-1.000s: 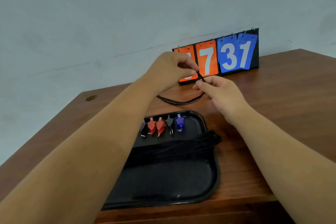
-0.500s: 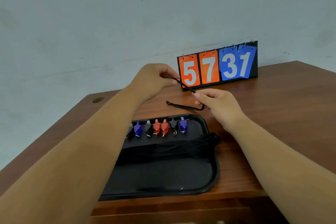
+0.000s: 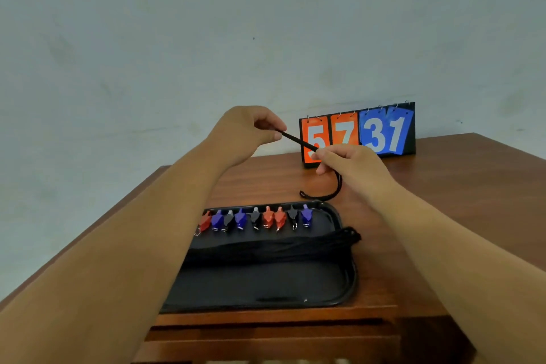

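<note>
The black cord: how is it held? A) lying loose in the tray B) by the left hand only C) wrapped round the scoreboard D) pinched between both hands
D: the left hand and the right hand each pinch the black cord, stretched straight between them.

The flip scoreboard is stood just behind the right hand; the tray of whistles is laid before it.

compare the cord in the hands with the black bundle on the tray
The cord is one thin length; the bundle is a thick mass of strands. The cord is pulled taut in the air between the left hand and right hand; the bundle lies untouched across the tray. Both are black.
</note>
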`<state>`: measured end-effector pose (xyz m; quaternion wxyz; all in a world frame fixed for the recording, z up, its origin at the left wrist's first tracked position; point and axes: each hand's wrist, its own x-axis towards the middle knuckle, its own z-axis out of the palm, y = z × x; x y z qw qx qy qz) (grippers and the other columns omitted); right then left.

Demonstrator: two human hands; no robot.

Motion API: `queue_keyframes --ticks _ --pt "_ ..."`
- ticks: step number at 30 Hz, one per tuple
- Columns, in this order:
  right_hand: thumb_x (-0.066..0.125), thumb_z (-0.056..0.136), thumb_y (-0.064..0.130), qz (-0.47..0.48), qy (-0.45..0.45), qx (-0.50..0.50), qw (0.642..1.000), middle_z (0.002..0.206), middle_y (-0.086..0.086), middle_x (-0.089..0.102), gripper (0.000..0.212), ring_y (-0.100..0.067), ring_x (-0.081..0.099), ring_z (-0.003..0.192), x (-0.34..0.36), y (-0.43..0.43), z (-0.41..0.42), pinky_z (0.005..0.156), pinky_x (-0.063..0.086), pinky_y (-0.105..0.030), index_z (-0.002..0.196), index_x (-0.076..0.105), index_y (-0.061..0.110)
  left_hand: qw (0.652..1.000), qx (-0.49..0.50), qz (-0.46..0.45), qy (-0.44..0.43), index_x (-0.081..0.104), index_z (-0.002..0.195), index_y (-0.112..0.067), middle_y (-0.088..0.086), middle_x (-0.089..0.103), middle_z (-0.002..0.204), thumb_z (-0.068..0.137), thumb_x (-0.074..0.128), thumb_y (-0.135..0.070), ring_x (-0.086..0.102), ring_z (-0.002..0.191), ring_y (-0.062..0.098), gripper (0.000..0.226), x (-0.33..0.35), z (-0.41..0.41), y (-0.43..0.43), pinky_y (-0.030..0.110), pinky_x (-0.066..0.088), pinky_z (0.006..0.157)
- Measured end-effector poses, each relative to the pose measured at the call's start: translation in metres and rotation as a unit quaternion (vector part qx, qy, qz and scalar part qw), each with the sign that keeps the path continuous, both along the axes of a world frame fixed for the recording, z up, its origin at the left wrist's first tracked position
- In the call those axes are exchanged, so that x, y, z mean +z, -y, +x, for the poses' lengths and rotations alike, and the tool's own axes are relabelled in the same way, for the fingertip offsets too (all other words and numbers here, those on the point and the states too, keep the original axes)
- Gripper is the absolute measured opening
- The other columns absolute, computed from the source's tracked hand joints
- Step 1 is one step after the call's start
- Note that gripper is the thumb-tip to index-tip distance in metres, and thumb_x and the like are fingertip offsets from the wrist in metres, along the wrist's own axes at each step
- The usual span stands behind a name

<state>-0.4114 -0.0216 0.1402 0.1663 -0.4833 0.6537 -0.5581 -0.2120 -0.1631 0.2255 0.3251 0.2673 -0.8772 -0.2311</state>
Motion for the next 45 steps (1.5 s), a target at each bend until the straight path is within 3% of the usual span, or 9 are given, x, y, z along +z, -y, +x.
queue_keyframes --ticks 6,8,12,17,21,24,31,42,45 --pt "0.059 0.106 0.051 -0.020 -0.039 -0.022 0.999 0.060 0.020 0.060 0.026 -0.006 0.058 0.067 0.030 -0.012 0.007 0.075 0.057 -0.026 0.099 0.082 0.041 1.000 0.010 -0.010 -0.021 0.083 0.101 -0.029 -0.011 0.079 0.096 0.095 0.080 -0.018 0.070 0.088 -0.002 0.013 0.024 0.017 -0.014 0.014 0.046 0.075" --pt "0.060 0.106 0.051 -0.018 -0.060 -0.025 0.998 0.057 0.025 0.058 0.024 -0.005 0.056 0.065 0.040 -0.019 0.010 0.069 0.054 -0.024 0.099 0.081 0.041 0.999 0.016 -0.007 -0.035 0.083 0.102 -0.028 -0.011 0.079 0.096 0.095 0.080 -0.018 0.070 0.089 -0.001 0.012 0.029 0.023 -0.020 0.014 0.047 0.074" --pt "0.061 0.106 0.050 -0.016 -0.071 -0.008 0.997 0.062 0.008 0.053 0.025 -0.005 0.048 0.056 0.054 -0.029 0.015 0.065 0.049 -0.026 0.097 0.082 0.038 0.998 0.038 -0.010 -0.059 0.084 0.096 -0.029 -0.013 0.078 0.087 0.092 0.084 -0.019 0.066 0.073 -0.003 0.012 0.038 0.037 -0.025 0.011 0.048 0.061" --pt "0.061 0.107 0.049 -0.002 -0.107 -0.005 0.994 0.060 0.010 0.053 0.027 0.000 0.046 0.050 0.061 -0.043 0.019 0.062 0.045 -0.023 0.097 0.083 0.037 0.998 0.054 -0.024 -0.032 0.083 0.095 -0.033 -0.013 0.079 0.090 0.092 0.084 -0.021 0.069 0.077 -0.003 0.012 0.039 0.060 -0.031 0.016 0.050 0.064" --pt "0.060 0.108 0.046 0.028 -0.142 -0.009 0.989 0.052 0.020 0.054 0.025 -0.003 0.047 0.054 0.062 -0.051 0.020 0.065 0.042 -0.025 0.098 0.081 0.036 0.997 0.073 -0.030 -0.006 0.082 0.095 -0.033 -0.014 0.078 0.094 0.094 0.082 -0.021 0.069 0.076 -0.008 0.012 0.032 0.081 -0.033 0.014 0.048 0.068" --pt "0.061 0.106 0.050 0.040 -0.152 -0.012 0.987 0.053 0.019 0.053 0.024 -0.001 0.048 0.052 0.058 -0.055 0.019 0.068 0.045 -0.026 0.104 0.081 0.036 0.996 0.083 -0.004 -0.009 0.081 0.100 -0.026 -0.012 0.077 0.098 0.098 0.078 -0.019 0.060 0.057 -0.015 0.009 0.022 0.098 -0.034 0.007 0.040 0.052" --pt "0.065 0.104 0.051 0.057 -0.168 -0.007 0.984 0.081 0.022 0.062 0.019 0.000 0.053 0.070 0.039 -0.065 0.023 0.080 0.046 -0.025 0.114 0.077 0.040 0.994 0.106 0.021 -0.015 0.083 0.097 -0.034 -0.015 0.079 0.098 0.092 0.083 -0.025 0.071 0.096 0.001 0.010 -0.007 0.138 -0.029 0.027 0.056 0.088" --pt "0.065 0.104 0.048 0.078 -0.172 -0.029 0.982 0.092 0.012 0.076 0.011 -0.012 0.071 0.087 0.001 -0.072 0.028 0.072 0.050 -0.024 0.103 0.075 0.043 0.988 0.130 0.072 -0.035 0.082 0.099 -0.032 -0.014 0.079 0.103 0.093 0.082 -0.022 0.069 0.101 0.002 0.011 -0.049 0.185 -0.029 0.019 0.046 0.085" --pt "0.068 0.103 0.043 0.080 -0.177 -0.026 0.980 0.097 0.018 0.076 0.008 -0.004 0.068 0.095 -0.011 -0.070 0.031 0.081 0.048 -0.024 0.104 0.076 0.041 0.985 0.146 0.082 -0.028 0.082 0.100 -0.032 -0.015 0.078 0.106 0.094 0.081 -0.022 0.068 0.103 0.001 0.012 -0.069 0.193 -0.027 0.020 0.047 0.088"
